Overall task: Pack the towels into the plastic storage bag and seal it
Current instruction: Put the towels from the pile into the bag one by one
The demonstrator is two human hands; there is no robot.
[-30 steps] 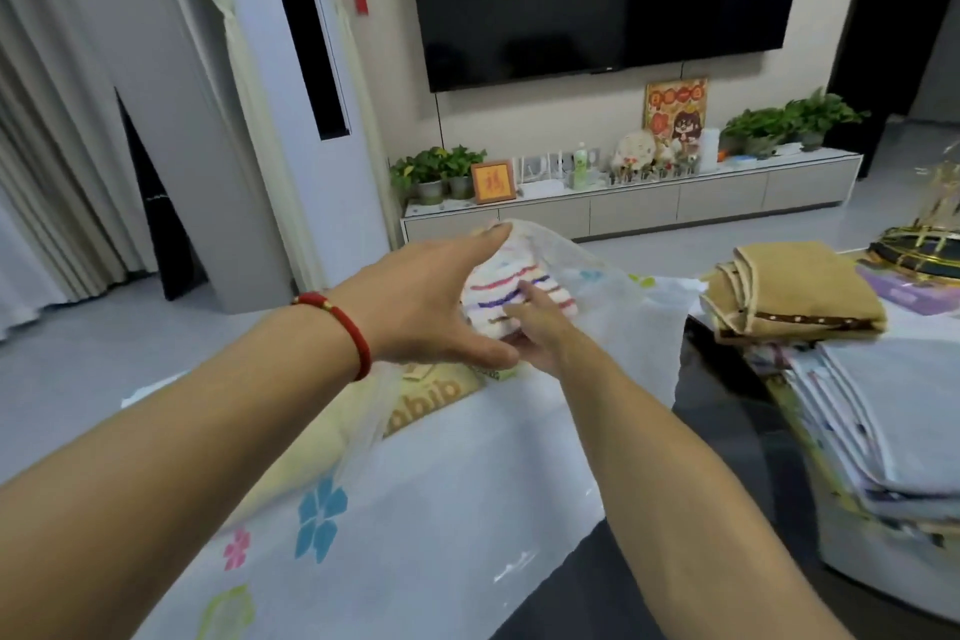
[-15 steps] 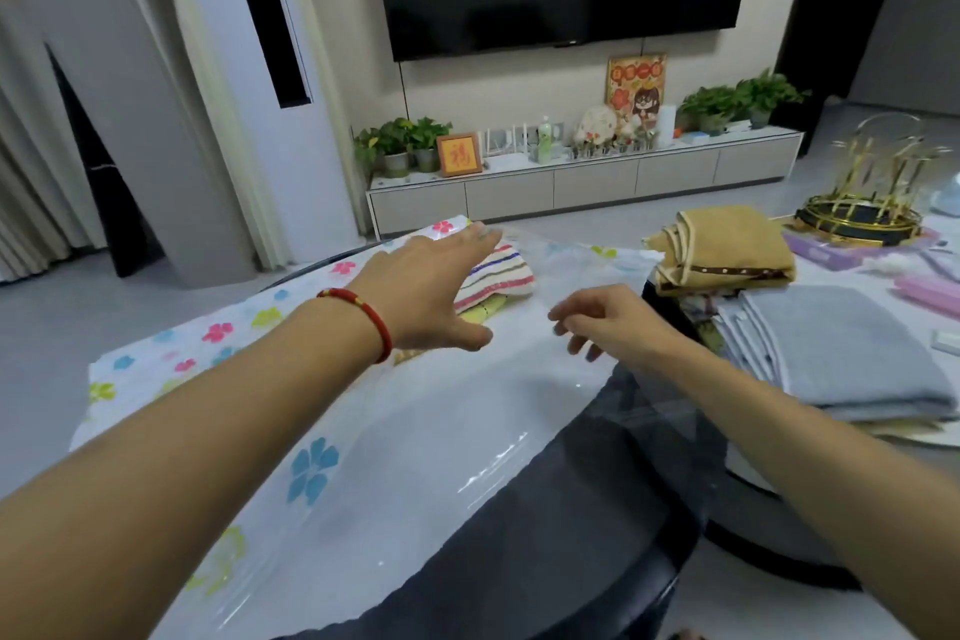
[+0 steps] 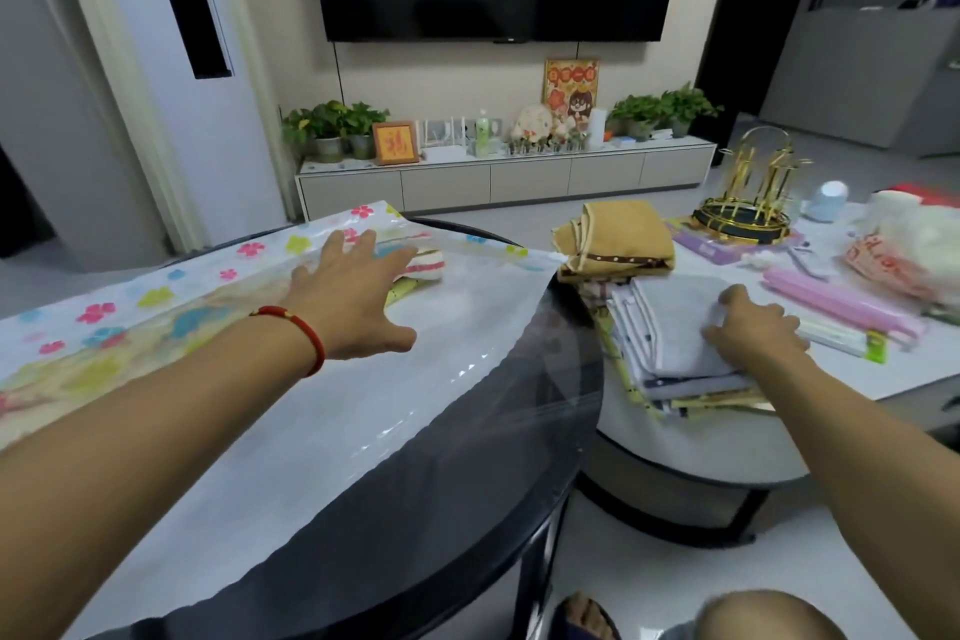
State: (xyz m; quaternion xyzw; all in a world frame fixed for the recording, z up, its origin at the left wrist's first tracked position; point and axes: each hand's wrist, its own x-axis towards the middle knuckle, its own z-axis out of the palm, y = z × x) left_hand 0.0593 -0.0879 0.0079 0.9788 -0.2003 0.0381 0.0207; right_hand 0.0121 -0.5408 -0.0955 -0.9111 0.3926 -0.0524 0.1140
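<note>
The clear plastic storage bag [image 3: 311, 411], printed with coloured flowers, lies flat across the dark round table [image 3: 467, 509]. Inside it a striped towel [image 3: 426, 268] and a yellow towel [image 3: 400, 288] show at the far end. My left hand [image 3: 353, 296], with a red cord at the wrist, rests flat on top of the bag, fingers spread over the towels. My right hand [image 3: 753, 327] is on the grey towel [image 3: 675, 322] that tops a stack of folded towels on the white table to the right, fingers curled at its edge. A tan folded towel [image 3: 618, 237] lies behind the stack.
The white table [image 3: 727, 442] also carries a gold rack [image 3: 748, 203], a pink long box [image 3: 831, 296], a white plastic bag [image 3: 904, 244] and small items. A TV cabinet with plants stands at the back. My knee and foot show at the bottom right.
My right hand left the bag and moved right onto the grey towel stack. The bag settled flat on the table under my left hand. The view swung right.
</note>
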